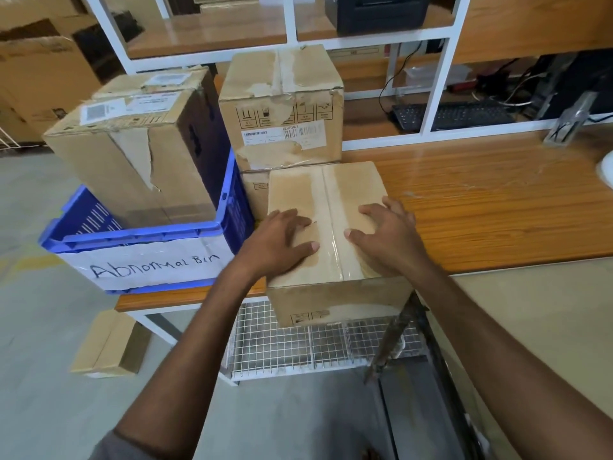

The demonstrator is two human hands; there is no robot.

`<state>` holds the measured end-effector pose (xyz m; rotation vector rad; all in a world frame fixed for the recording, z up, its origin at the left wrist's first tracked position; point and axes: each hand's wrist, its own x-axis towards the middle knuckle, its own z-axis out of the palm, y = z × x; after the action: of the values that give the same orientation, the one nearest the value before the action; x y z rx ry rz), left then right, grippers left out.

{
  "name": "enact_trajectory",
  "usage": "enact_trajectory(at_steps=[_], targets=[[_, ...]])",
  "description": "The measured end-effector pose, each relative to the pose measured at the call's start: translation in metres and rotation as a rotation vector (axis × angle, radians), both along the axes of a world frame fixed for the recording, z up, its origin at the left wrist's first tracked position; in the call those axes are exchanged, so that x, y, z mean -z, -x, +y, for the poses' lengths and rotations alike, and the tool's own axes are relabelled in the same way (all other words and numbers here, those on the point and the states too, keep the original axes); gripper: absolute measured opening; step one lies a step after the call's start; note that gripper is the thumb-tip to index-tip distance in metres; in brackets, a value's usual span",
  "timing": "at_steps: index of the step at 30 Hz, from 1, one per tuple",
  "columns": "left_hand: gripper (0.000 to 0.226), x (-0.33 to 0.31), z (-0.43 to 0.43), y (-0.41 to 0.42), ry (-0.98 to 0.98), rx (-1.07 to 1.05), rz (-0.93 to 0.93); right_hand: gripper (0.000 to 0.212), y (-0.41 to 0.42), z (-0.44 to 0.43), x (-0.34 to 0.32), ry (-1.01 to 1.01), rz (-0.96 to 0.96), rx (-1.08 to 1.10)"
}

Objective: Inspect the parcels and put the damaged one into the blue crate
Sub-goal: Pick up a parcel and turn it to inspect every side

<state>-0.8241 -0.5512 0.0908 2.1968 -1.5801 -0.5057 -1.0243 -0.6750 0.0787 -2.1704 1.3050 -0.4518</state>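
Observation:
A taped cardboard parcel (328, 194) sits at the table's front edge, overhanging it slightly. My left hand (282, 240) and my right hand (386, 235) both rest flat on its top, fingers spread, either side of the tape seam. Left of it stands the blue crate (232, 200) with a paper label reading "Abnormal Bin". Inside the crate is a torn cardboard box (132, 161) with a ripped front face. Behind the front parcel stands a worn box with barcode labels (282, 107), stacked on another box (257, 192) that is mostly hidden.
The wooden table (481, 200) stretches right. A white shelf frame (438, 88) rises behind, with a keyboard (454, 116) and cables beyond it. A wire mesh shelf (298, 343) lies under the table. One small box (106, 343) sits on the floor at left.

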Motion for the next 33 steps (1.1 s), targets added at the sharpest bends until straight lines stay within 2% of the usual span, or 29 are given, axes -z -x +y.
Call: enact_trajectory(at_steps=[5,11,15,19,24,28,30,31,33], targets=[[0.054,0.009,0.012,0.015,0.102,-0.102,0.107,0.063,0.003,0.013,0.001,0.035,-0.010,0.057],[0.043,0.010,0.010,0.021,0.177,-0.135,0.132,0.055,-0.002,0.010,0.000,0.047,-0.053,0.096],[0.058,0.007,0.019,0.026,0.089,-0.074,0.023,0.061,0.006,0.013,0.001,0.068,0.002,0.025],[0.079,0.006,0.035,0.031,-0.033,-0.010,0.053,0.077,0.026,0.017,0.006,-0.066,-0.026,-0.097],[0.076,0.011,0.039,0.039,0.018,-0.039,0.110,0.072,0.028,0.025,0.013,-0.047,-0.104,-0.037],[0.062,0.011,0.032,0.038,0.068,-0.087,0.153,0.064,0.021,0.025,0.008,-0.001,-0.141,0.000],[0.056,0.011,0.032,0.040,0.137,-0.087,0.113,0.062,0.019,0.026,0.005,0.017,-0.156,0.016],[0.058,0.011,0.033,0.041,0.160,-0.072,0.077,0.060,0.020,0.028,0.003,0.031,-0.161,0.019],[0.075,0.010,0.040,0.039,0.130,-0.013,0.025,0.055,0.027,0.033,0.005,0.059,-0.171,-0.001]])
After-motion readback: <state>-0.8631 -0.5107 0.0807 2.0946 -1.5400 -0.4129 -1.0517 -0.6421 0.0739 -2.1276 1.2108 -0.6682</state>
